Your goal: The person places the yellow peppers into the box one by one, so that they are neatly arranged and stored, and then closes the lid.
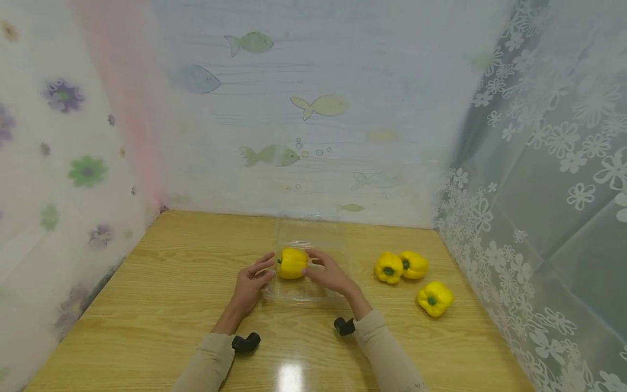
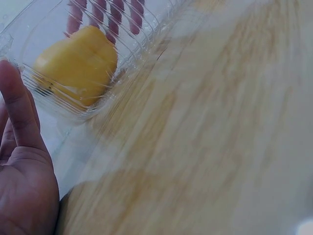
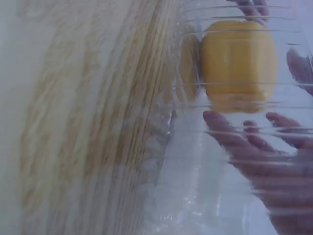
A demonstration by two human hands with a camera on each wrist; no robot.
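A yellow bell pepper [image 1: 292, 264] lies on its side in the left part of a clear plastic clamshell box [image 1: 323, 296], its stem toward the left. My left hand [image 1: 249, 287] is at the box's left side, fingers extended; in the left wrist view its fingertip reaches the ribbed plastic rim [image 2: 30, 81]. Over the box, my right hand [image 1: 330, 273] has its fingers spread by the pepper's right end. Seen through the plastic in the right wrist view, those fingertips [image 3: 212, 118] end just short of the pepper [image 3: 239, 68].
Three more yellow bell peppers lie to the right on the wooden table [image 1: 161, 283]: a touching pair, one pepper [image 1: 388, 268] against another [image 1: 414, 265], and a nearer one [image 1: 435, 299]. The box's raised lid [image 1: 309, 231] stands behind. Patterned curtains surround the table.
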